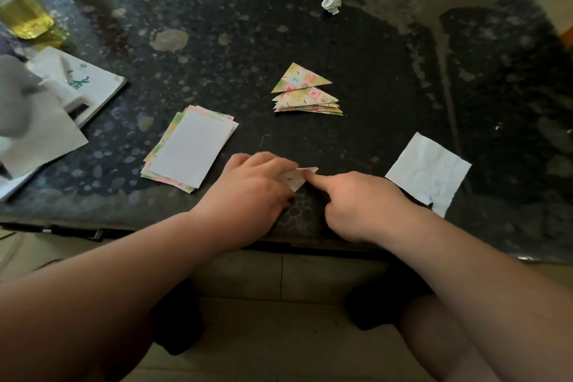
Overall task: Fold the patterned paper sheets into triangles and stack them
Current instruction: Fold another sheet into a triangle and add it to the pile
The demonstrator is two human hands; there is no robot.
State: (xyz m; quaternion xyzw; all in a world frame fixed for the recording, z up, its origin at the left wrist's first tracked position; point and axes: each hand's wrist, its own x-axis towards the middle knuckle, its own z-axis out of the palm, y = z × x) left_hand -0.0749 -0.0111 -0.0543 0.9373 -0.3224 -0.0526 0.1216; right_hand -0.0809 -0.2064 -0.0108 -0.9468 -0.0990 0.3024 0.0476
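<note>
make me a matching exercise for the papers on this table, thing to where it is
Things
1. triangle stack
2. flat sheet pile
3. crumpled paper ball
4. creased white square

Places
A. far side of the table
B. right of the right hand
C. mid-table, beyond both hands
D. left of the left hand, white side up

Pairs: 1-C, 2-D, 3-A, 4-B
</note>
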